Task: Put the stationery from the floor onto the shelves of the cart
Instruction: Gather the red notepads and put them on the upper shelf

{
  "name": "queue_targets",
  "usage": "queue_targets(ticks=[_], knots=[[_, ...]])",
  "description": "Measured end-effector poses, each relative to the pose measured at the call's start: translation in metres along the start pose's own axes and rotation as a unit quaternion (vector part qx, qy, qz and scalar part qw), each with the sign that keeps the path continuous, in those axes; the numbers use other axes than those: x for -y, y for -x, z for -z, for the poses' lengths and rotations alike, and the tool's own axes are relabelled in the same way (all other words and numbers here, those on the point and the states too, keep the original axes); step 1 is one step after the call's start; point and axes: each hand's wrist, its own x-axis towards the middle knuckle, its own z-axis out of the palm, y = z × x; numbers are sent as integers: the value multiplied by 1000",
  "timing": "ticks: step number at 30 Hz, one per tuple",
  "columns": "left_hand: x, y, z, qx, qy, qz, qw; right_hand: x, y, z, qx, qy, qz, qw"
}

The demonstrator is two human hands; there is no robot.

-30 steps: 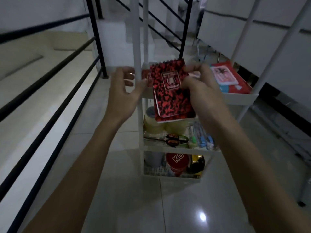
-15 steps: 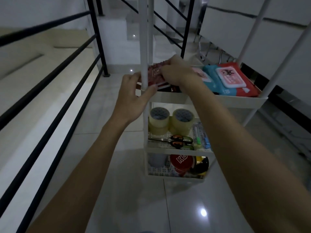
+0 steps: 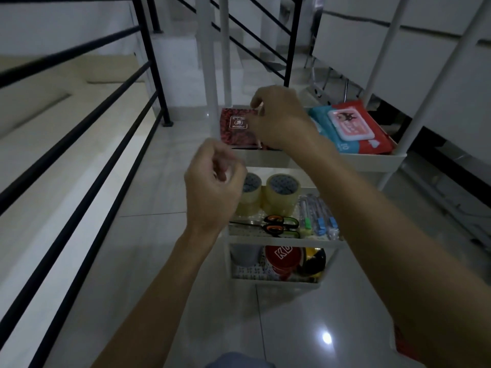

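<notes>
Your right hand (image 3: 279, 120) is over the top shelf, fingers (image 3: 256, 102) curled narrow and bunched at the right edge of the red-and-black notebook (image 3: 237, 126). Can't tell whether they pinch it or only touch it; the hand hides that edge. Your left hand (image 3: 212, 184) is empty, fingers loosely curled in, in the air in front of the cart's near-left post, touching nothing.

The notebook lies flat at the left end of the top shelf (image 3: 372, 162) of the white cart (image 3: 265, 241), cover label up. At the right end of that shelf, well apart from the notebook: a red wipes pack (image 3: 356, 126) on top of a blue one (image 3: 318, 115).

Middle shelf: 2 clear tape rolls (image 3: 281, 192) side by side at the back, left one partly behind your left hand. Orange-handled scissors (image 3: 276, 225) lie in front of them, a bunch of pens (image 3: 318, 216) to the right.

Bottom shelf: a red tub (image 3: 283, 257) in the middle, a grey cup (image 3: 245, 254) to its left, a yellow-and-black item (image 3: 314, 261) to its right, too dark to identify.

Cart stands on a glossy tiled floor (image 3: 159, 235), black railing (image 3: 93, 128) to the left.
</notes>
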Motion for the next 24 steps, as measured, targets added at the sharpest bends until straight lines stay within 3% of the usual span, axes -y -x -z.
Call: queue_targets(ticks=[3,6,9,12,14,17,21,24], knots=[[-9,26,-23,149,7,16,989,-23,35,19,-56,-78,66,993],[-6,52,-62,287,-16,56,956,-60,88,30,-43,-123,70,989],[4,74,-107,426,-68,44,901,-116,138,28,-46,-134,24,990],[18,99,-152,548,-153,-5,823,-187,186,17,-26,-166,-68,983],[28,124,-179,591,-175,-9,787,-235,216,4,8,-174,-140,975],[41,177,-224,630,-177,57,754,-311,266,-20,59,-151,-246,955],[59,263,-270,596,-113,165,777,-397,335,-67,87,-123,-361,920],[70,314,-303,590,-78,235,769,-456,369,-101,88,-103,-430,893]])
